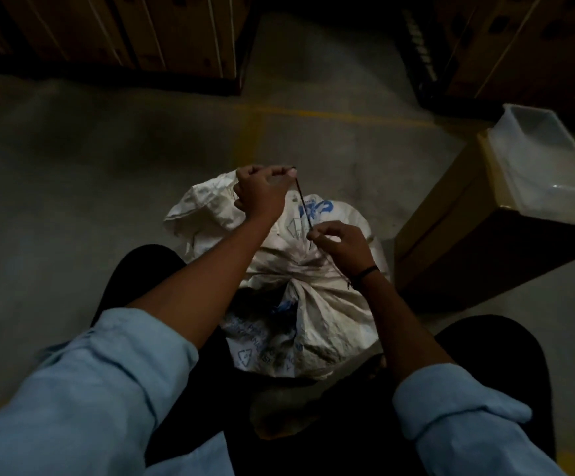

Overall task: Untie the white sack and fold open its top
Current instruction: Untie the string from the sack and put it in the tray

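Observation:
A white woven sack (317, 324) with blue print stands on the floor between my knees, its neck gathered tight at the middle. A thin dark string (303, 206) stretches taut between my two hands above the sack's loose top flaps. My left hand (262, 190) pinches the string's far end, raised over the flaps. My right hand (341, 243) pinches the string lower, close to the gathered neck. More of the string trails from my right hand down toward the neck.
A brown cardboard box (450, 235) stands right of the sack, with a clear plastic tub (550, 166) on its top. Stacked cartons (114, 32) line the back, left and right. Grey concrete floor (73, 173) with yellow lines surrounds the sack.

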`<action>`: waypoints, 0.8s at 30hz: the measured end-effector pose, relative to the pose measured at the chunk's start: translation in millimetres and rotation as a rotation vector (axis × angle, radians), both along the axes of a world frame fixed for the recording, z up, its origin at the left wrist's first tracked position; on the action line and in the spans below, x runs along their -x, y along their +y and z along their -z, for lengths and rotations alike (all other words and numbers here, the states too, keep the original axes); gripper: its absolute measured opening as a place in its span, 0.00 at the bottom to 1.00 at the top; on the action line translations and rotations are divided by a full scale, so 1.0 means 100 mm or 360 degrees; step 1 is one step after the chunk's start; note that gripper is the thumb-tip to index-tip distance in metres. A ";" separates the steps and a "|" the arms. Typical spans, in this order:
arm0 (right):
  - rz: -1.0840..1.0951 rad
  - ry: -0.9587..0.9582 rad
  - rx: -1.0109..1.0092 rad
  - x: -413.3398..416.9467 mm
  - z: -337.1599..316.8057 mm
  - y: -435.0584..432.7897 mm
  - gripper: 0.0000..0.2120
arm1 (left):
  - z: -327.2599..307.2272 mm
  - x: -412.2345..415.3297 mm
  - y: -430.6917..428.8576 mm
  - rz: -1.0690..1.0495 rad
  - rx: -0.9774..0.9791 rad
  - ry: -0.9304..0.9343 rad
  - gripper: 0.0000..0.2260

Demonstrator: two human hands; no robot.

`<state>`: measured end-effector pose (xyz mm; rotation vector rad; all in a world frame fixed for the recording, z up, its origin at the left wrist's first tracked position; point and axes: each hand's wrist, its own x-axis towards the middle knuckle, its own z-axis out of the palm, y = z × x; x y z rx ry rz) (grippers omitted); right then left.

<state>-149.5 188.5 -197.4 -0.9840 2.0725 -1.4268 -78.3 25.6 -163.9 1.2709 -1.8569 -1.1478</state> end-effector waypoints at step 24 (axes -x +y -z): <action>0.1980 0.0227 0.0409 1.72 -1.02 1.42 0.07 | -1.10 2.13 1.09 0.0739 -0.0103 0.0494 0.16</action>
